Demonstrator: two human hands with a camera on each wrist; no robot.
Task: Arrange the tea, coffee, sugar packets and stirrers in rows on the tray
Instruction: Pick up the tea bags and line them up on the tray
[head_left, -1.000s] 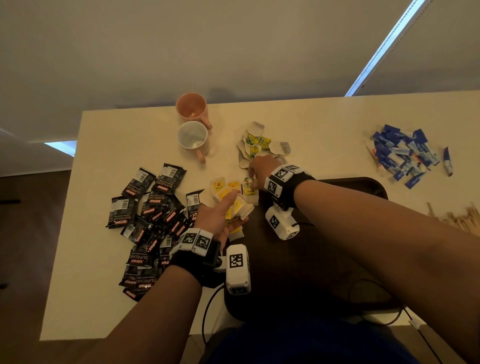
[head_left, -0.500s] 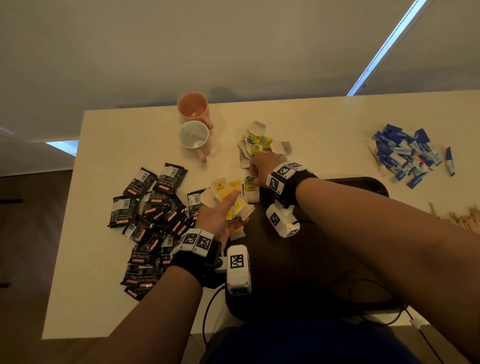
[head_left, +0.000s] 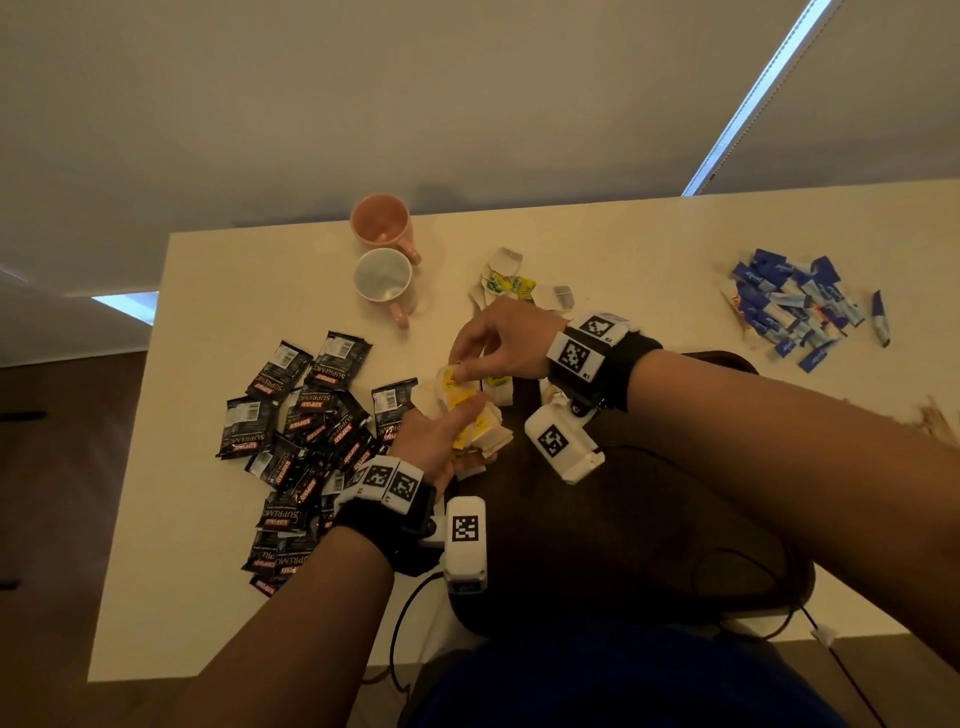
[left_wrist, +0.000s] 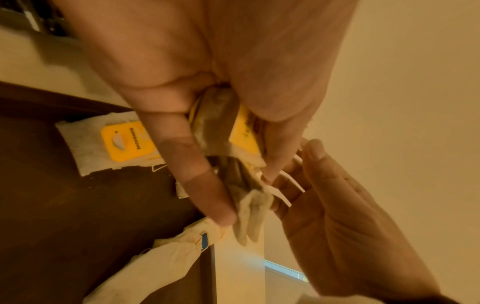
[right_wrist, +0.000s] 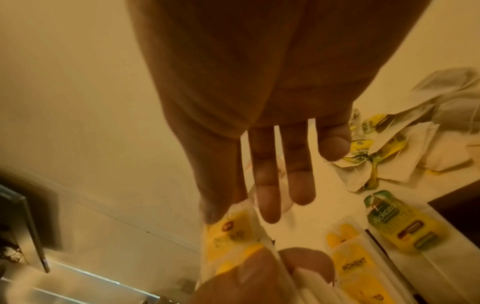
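Both hands meet above the tray's (head_left: 675, 519) edge: left hand (head_left: 436, 436) clutching tea bags (head_left: 470, 423), right hand (head_left: 498, 338) pinching the top one.

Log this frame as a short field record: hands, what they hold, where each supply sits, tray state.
left hand: grips a bunch of yellow tea bags
right hand: pinches one tea bag from the bunch
coffee sachets: loose pile, table left
sugar packets: loose pile, table right
stirrers: right edge, blurred
tray: dark; a few tea bags at its far-left corner
mugs: two, far side
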